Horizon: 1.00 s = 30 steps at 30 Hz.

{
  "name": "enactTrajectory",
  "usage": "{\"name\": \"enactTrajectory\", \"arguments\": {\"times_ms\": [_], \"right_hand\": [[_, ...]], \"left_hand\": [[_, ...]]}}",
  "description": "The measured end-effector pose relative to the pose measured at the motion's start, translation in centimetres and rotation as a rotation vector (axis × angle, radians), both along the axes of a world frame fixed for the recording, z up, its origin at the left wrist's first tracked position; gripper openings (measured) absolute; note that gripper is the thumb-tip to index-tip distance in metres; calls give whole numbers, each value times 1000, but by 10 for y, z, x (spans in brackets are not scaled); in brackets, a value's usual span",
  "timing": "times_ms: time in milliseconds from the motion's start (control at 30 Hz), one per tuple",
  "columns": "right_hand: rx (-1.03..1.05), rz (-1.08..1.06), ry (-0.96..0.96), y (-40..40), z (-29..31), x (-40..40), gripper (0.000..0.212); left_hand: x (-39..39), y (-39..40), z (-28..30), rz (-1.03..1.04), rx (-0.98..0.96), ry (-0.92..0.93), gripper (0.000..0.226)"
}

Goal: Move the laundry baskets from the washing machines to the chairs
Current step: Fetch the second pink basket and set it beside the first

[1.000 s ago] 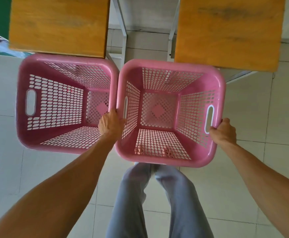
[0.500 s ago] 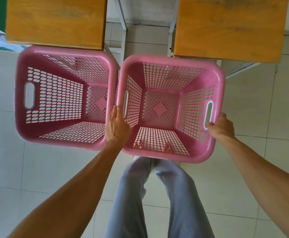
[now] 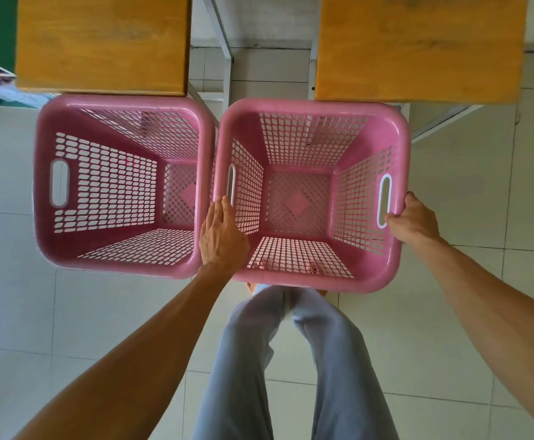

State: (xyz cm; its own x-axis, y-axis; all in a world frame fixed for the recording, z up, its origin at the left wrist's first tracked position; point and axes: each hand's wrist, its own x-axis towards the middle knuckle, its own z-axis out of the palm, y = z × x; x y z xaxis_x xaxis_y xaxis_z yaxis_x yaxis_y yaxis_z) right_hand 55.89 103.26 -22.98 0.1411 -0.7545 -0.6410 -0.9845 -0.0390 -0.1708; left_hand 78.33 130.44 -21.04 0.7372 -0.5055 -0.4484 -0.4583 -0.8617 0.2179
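A person looked straight down at two empty pink baskets held side by side above a tiled floor (image 3: 468, 328). Taking the right basket (image 3: 386, 265) as the landmark, the left basket (image 3: 42, 185) sat just beside it, their rims touching or nearly so. Beyond each basket lay a wooden chair seat: the right chair (image 3: 417, 46) past the far rim of the right basket, and the left chair (image 3: 100, 42) past the far rim of the left one. Neither basket rested on a seat yet.

The left hand (image 3: 222, 236) lay over the seam where the two rims met, fingers stretched forward and fairly flat; whether it clasped one rim, both, or merely steadied them could not be told. The right hand (image 3: 413, 219) was closed on the outer rim of the right basket, beside its slotted handle, with the thumb hooked over the edge.

No washing machines were in view. The person's grey trouser legs (image 3: 291, 360) showed below the right basket.

The baskets looked like stiff perforated plastic, light when empty, smooth and somewhat slippery at the rolled rim. The oval handle slots on the side walls seemed the surest holds; a rim pinch would probably let a basket tilt.
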Motion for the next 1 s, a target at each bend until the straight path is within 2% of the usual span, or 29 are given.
{"name": "enactTrajectory", "arguments": {"times_ms": [167, 400, 500, 600, 667, 800, 1000], "right_hand": [[5, 43, -17, 0, -3, -6, 27], [15, 45, 34, 1, -1, -2, 31], [20, 105, 112, 3, 2, 1, 52], [128, 158, 121, 6, 16, 3, 77], [187, 181, 35, 11, 33, 2, 75], [204, 228, -93, 38, 83, 2, 55], [188, 210, -175, 93, 167, 10, 52]], "left_hand": [[4, 1, -4, -74, 40, -25, 80], [4, -7, -4, -148, 125, 8, 90], [4, -13, 4, -163, 199, 57, 93], [4, -21, 21, -160, 193, 91, 91], [1, -25, 37, -194, 164, 92, 87], [-12, -30, 81, -281, 126, 87, 86], [-36, -39, 160, -434, 44, 145, 79]]}}
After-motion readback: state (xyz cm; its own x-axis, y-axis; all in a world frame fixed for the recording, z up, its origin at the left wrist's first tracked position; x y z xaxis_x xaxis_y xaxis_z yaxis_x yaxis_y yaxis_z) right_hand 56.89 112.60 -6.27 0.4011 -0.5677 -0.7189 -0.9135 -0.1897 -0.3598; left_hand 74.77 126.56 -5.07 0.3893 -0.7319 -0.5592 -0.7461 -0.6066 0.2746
